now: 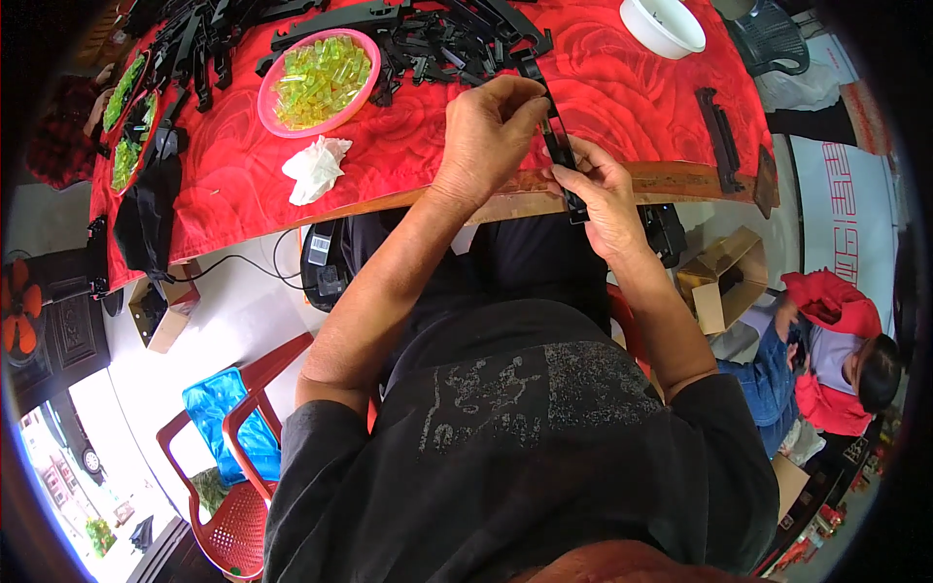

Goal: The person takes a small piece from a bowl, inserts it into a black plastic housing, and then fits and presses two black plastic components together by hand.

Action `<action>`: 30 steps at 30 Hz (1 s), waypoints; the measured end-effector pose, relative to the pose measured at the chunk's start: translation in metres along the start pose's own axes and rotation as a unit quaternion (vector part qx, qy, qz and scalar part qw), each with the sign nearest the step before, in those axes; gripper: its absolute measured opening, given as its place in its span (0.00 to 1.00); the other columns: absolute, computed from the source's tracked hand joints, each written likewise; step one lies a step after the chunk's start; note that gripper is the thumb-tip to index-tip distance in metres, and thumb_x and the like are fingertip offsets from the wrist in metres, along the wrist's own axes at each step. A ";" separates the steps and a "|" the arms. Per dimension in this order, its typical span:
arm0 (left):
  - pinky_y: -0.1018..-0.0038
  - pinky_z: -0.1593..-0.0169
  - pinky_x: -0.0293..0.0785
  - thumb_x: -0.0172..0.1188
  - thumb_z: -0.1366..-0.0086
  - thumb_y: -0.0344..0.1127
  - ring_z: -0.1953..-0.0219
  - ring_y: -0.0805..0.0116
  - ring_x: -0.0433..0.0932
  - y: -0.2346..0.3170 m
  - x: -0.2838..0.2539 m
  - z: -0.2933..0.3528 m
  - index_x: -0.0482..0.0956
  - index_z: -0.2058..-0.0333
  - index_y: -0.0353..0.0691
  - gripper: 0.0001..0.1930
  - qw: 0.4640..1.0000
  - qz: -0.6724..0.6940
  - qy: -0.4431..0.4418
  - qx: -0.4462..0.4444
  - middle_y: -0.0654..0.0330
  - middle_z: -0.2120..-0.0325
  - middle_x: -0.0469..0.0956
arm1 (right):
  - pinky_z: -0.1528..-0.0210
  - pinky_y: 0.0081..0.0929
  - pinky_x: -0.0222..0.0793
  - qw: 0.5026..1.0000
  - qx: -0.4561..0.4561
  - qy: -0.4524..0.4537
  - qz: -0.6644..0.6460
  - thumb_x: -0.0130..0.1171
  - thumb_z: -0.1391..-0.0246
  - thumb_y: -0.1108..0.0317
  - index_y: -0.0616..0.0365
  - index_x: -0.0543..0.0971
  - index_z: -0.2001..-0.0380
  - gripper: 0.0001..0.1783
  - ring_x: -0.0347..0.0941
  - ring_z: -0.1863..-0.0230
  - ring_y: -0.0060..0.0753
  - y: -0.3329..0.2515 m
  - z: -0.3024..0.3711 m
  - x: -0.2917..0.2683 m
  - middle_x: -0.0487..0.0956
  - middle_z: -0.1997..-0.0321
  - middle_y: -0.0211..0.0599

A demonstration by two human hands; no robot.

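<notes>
My right hand [604, 202] grips the lower part of a long, narrow black plastic strip [556, 131], tilted over the table's front edge. My left hand [486, 136] is closed in a pinch against the strip's upper half. What sits between those fingertips, if anything, is hidden. Beyond my hands lies a heap of small black plastic parts [432, 49]. A pink bowl [266, 105] to the left holds many small clear yellow-green pieces [323, 80]. Close to it is a crumpled white tissue [317, 170].
A red rose-patterned cloth [408, 146] covers the table. At the right are a white bowl [666, 27] and another black strip [717, 141]. Cardboard boxes [724, 277] stand below. A red chair [238, 520] is behind left; a seated person [826, 360] is at right.
</notes>
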State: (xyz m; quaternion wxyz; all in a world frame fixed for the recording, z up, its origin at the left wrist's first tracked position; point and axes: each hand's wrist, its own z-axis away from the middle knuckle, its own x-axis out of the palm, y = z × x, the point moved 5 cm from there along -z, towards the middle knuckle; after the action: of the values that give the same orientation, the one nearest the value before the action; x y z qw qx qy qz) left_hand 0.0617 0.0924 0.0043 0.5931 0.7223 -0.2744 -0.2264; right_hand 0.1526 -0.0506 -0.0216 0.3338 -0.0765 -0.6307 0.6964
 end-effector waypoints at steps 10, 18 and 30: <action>0.66 0.55 0.71 0.71 0.48 0.34 0.59 0.60 0.73 0.017 0.006 0.019 0.87 0.68 0.44 0.08 0.929 -0.297 0.144 0.165 0.58 0.65 0.75 | 0.58 0.19 0.72 1.000 -0.015 -0.004 0.006 0.64 0.47 0.79 0.68 0.75 0.48 0.22 0.76 0.62 0.20 0.003 0.001 -0.002 0.81 0.60 0.33; 0.66 0.56 0.70 0.71 0.48 0.34 0.59 0.60 0.72 0.015 0.008 0.020 0.87 0.69 0.44 0.07 0.926 -0.305 0.163 0.148 0.59 0.64 0.75 | 0.57 0.19 0.72 0.999 -0.001 -0.019 -0.025 0.62 0.45 0.79 0.67 0.75 0.48 0.20 0.76 0.60 0.20 0.008 0.000 -0.001 0.81 0.58 0.33; 0.64 0.55 0.65 0.70 0.46 0.38 0.57 0.60 0.71 0.017 0.014 0.029 0.87 0.70 0.47 0.06 0.916 -0.335 0.164 0.151 0.61 0.61 0.75 | 0.56 0.21 0.74 0.998 0.020 -0.022 -0.055 0.58 0.42 0.77 0.67 0.76 0.49 0.17 0.78 0.61 0.23 0.008 0.002 0.007 0.82 0.58 0.35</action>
State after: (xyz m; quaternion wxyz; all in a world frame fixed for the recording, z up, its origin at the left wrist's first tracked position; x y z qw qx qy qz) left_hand 0.0511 0.0590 0.0157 0.4027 0.8800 0.0535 -0.2462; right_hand 0.1434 -0.0485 -0.0262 0.3593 -0.0198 -0.6271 0.6908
